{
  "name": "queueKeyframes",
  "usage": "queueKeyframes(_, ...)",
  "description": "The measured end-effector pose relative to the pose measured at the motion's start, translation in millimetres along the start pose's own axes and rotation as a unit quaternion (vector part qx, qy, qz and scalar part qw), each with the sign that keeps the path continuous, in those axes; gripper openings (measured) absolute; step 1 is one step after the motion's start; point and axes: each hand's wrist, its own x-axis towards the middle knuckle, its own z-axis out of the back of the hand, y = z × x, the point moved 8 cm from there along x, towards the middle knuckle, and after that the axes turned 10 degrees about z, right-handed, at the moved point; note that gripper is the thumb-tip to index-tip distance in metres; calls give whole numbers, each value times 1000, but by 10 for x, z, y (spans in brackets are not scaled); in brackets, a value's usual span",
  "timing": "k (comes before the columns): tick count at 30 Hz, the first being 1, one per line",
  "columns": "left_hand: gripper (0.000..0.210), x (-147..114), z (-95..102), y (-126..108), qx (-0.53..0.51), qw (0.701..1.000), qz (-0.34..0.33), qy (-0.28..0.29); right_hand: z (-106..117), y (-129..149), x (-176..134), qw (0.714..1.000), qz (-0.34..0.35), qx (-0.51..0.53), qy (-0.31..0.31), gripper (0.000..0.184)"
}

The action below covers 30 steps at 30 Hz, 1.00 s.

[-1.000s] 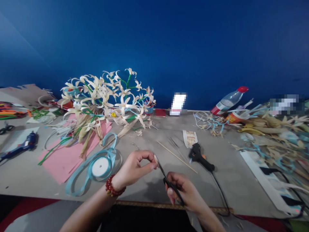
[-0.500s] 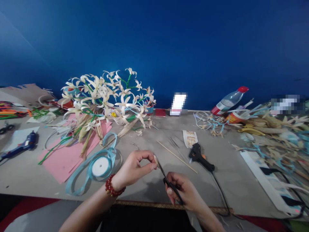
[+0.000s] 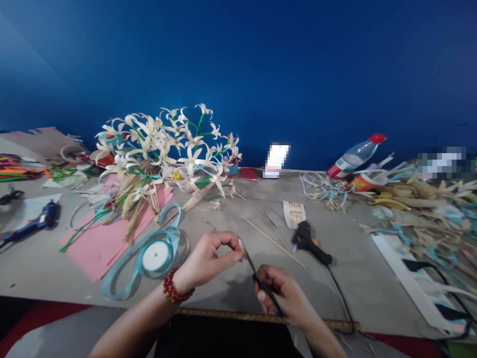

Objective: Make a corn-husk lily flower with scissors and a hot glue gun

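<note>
Between thumb and fingertips, my left hand (image 3: 216, 256) pinches a small pale piece of husk (image 3: 242, 247), mostly hidden by the fingers. A red bead bracelet circles that wrist. My right hand (image 3: 281, 291) is closed round the black handles of a pair of scissors (image 3: 250, 263). The blades point up and away from me and lie right beside the pale piece; whether they touch it I cannot tell. Left of my left hand lies a roll of blue ribbon (image 3: 155, 255), partly unwound. A thin wooden stick (image 3: 274, 242) rests on the table beyond the scissors.
White flowers on green stems (image 3: 194, 156) spread at the back left over pink paper (image 3: 93, 246). A black glue gun (image 3: 311, 243) with its cord lies to the right, near a white power strip (image 3: 406, 283). A bottle (image 3: 354, 156) leans behind; a blue glue gun (image 3: 37, 223) is far left.
Both hands, the scissors and the pale piece keep practically the same position. The whole view has shifted very slightly.
</note>
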Motion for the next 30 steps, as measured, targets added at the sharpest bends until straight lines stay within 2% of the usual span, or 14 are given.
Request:
queueKeyframes(22, 13, 1, 10, -1, 17, 1000, -7, 6, -24, -11, 3, 1000, 1, 19, 6, 59)
queueKeyframes(30, 16, 8, 6, -40, -5, 999, -18, 33, -34, -30, -8, 999, -9, 31, 20, 61)
